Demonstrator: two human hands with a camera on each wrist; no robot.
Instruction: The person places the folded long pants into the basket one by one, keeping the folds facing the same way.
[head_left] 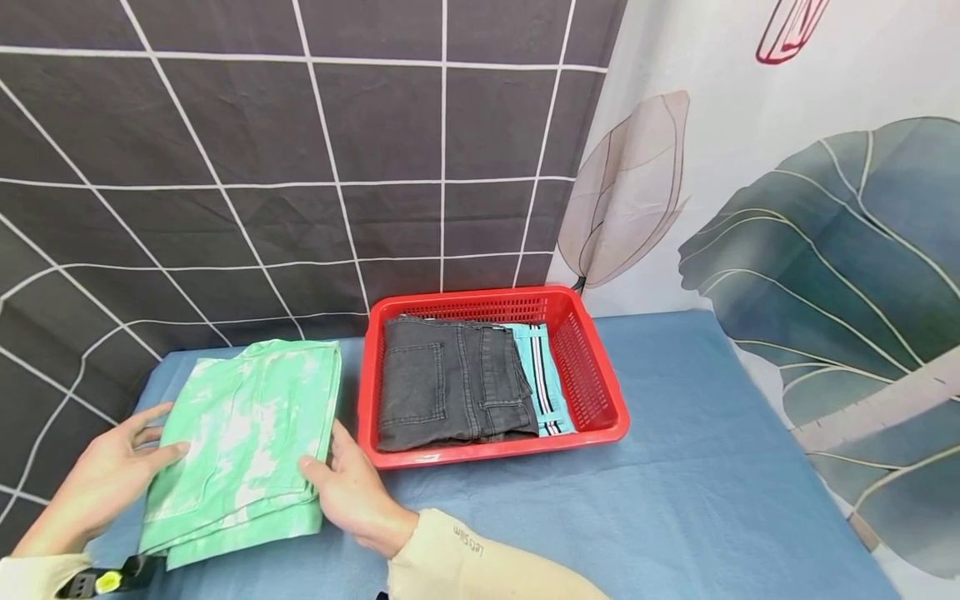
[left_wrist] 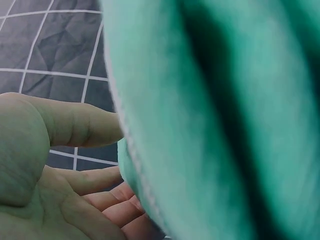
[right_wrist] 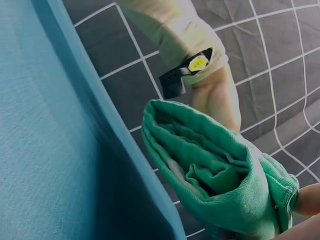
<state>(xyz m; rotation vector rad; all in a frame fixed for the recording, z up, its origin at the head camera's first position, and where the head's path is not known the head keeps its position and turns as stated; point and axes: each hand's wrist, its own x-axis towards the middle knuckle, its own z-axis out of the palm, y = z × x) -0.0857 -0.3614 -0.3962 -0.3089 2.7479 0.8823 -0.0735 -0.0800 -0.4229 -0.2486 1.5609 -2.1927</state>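
A folded pair of green-and-white tie-dye pants is held at the left end of the blue-covered table. My left hand grips its left edge, thumb on top and fingers partly behind the cloth. At the right edge, my right hand pinches the bundle with the thumb above and other fingers mostly hidden. The left wrist view shows green cloth between thumb and fingers. In the right wrist view, rolled inner layers of the pants show at the open end of the fold.
Right of the pants stands a red plastic basket. Inside lie folded dark grey jeans and, to their right, a turquoise garment with a striped band. Behind hangs a dark curtain with white grid lines; blue cloth covers the table.
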